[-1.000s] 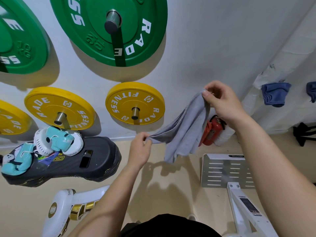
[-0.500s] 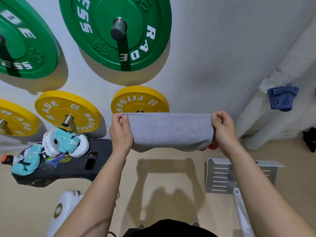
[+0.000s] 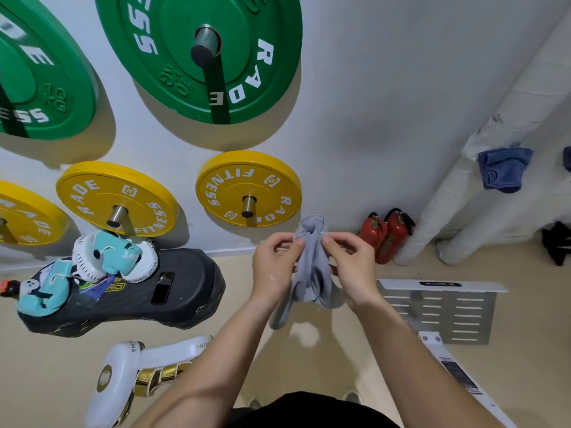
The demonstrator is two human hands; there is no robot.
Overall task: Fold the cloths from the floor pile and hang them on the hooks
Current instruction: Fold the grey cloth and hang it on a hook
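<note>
Our left hand (image 3: 273, 267) and right hand (image 3: 353, 267) are close together at chest height. Each pinches the top edge of the grey cloth (image 3: 312, 273) between thumb and curled fingers. The two pinches are almost touching. A small hump of fabric rises just above the fingertips, and the rest hangs below them in doubled layers, clear of the ground. We judge that we hold it this way to lay corner on corner, so that the halves line up and their own weight pulls the fold straight. The layers look loose and uneven, so the fold seems only half made.

Well to the right of our fingers and higher up, a blue cloth (image 3: 502, 169) hangs against a white pipe (image 3: 448, 211). We cannot see what it hangs from. Beyond the fingertips is a pale wall (image 3: 386, 103), with a yellow weight plate (image 3: 248, 188) just past the left-hand fingers and a green one (image 3: 200, 54) higher up. Two red fire extinguishers (image 3: 386, 234) stand just right of the right-hand fingers. Below is a beige floor (image 3: 61, 366), with a black platform (image 3: 148, 291) to the left and a slotted metal plate (image 3: 441, 310) to the right.
</note>
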